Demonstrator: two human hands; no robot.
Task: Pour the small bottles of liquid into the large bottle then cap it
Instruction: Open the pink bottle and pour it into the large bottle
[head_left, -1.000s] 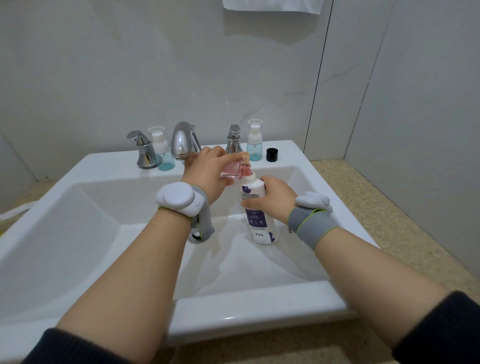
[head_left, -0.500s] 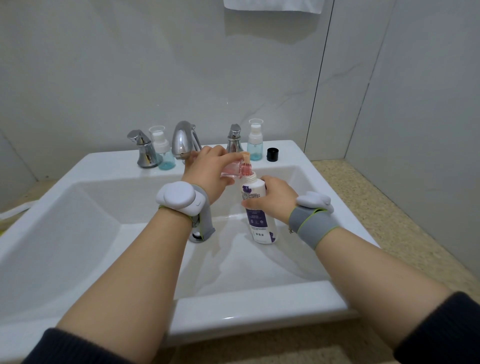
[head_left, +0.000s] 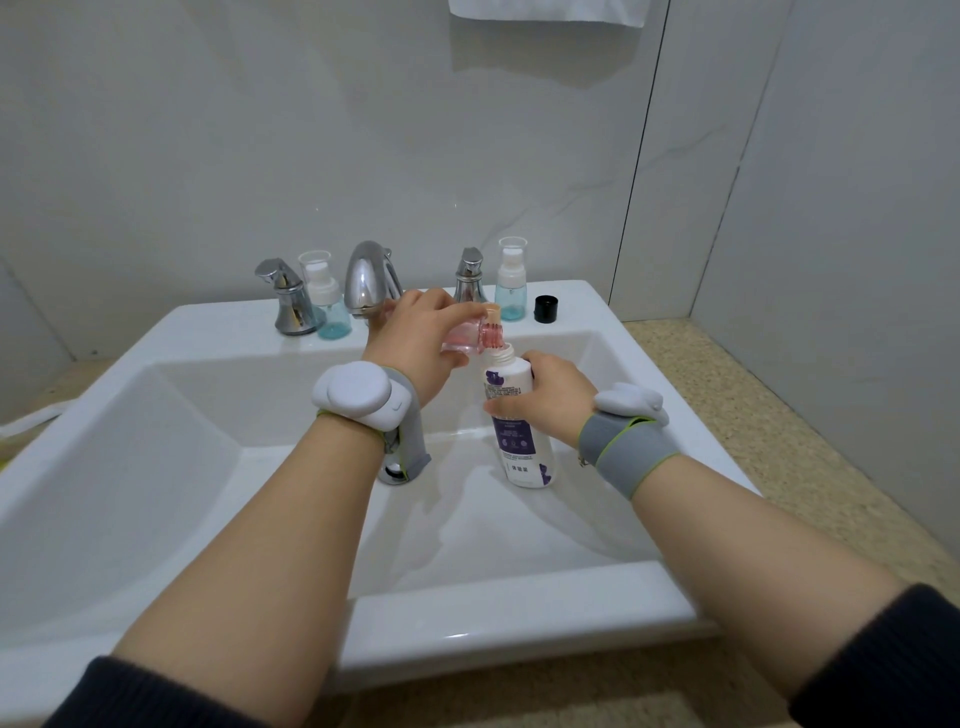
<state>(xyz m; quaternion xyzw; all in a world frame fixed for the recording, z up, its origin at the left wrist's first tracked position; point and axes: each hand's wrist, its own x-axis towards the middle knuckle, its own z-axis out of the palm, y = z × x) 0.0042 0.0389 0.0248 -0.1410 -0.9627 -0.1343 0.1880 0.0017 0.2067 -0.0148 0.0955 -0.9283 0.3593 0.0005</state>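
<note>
Two hands work over a white sink (head_left: 519, 623): the left hand (head_left: 415, 348) grips a small pink bottle (head_left: 470, 338) tipped sideways, its neck at the open mouth of a large white bottle (head_left: 511, 415), which the right hand (head_left: 550, 400) clasps upright in the basin. A black cap (head_left: 545, 308) and two blue bottles (head_left: 510, 291) stand on the rim.

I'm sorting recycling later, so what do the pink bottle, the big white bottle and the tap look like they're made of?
Pink bottle: clear, see-through, glass or hard plastic. Big white bottle: opaque, matte, probably plastic. Tap: mirror-bright, probably chromed metal.
</note>
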